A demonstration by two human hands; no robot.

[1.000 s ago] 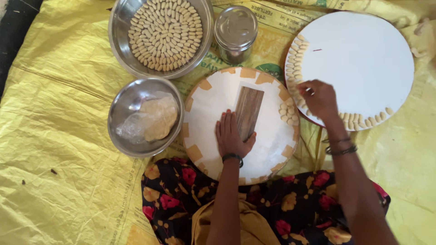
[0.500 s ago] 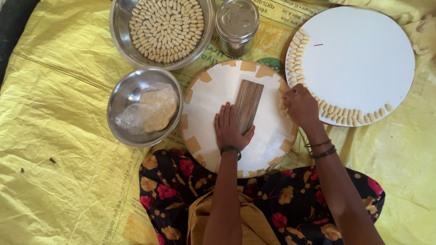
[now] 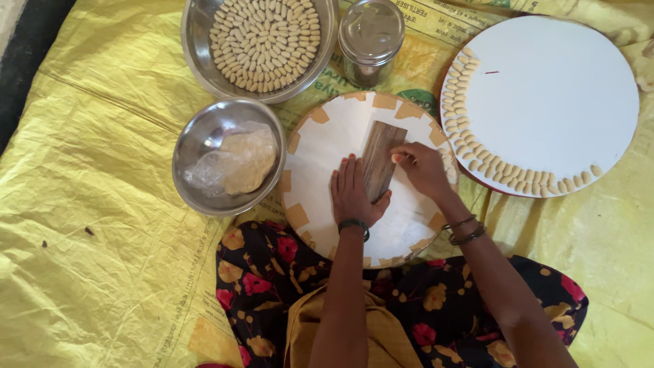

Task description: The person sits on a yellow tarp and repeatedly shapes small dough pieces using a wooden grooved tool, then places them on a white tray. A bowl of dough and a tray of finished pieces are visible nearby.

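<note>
Lap, bottom centre: flowered cloth (image 3: 272, 279) lying under both forearms.

Left hand (image 3: 352, 193), centre of frame: lying flat on the white round board (image 3: 327, 157), fingers straight and close together, gripping nothing; its thumb side is touching the lower end of the wooden block (image 3: 379, 160), pinning it in place. A dark band is sitting at the wrist.

Right hand (image 3: 421, 169), just right of the block: fingers curled, tips pinching a small pale dough piece (image 3: 396, 157) against the block's right edge. Bangles are hanging at the wrist.

Block: lying slightly tilted at the board's middle.

Bowl (image 3: 204, 136), left of the board: holding a dough lump in clear plastic.

White disc (image 3: 552, 95), upper right: carrying a curved row of shaped pieces (image 3: 477, 160) along its left and lower rim.

Large dish (image 3: 197, 41), top centre: filled with shaped pieces in rings. Steel tin (image 3: 371, 37) standing just beside it.

Yellow sheet (image 3: 88, 204): lying under everything.

Change: half a second ago the right hand was hovering at the board's right edge near the disc; it is now at the block. The left hand is staying put.
</note>
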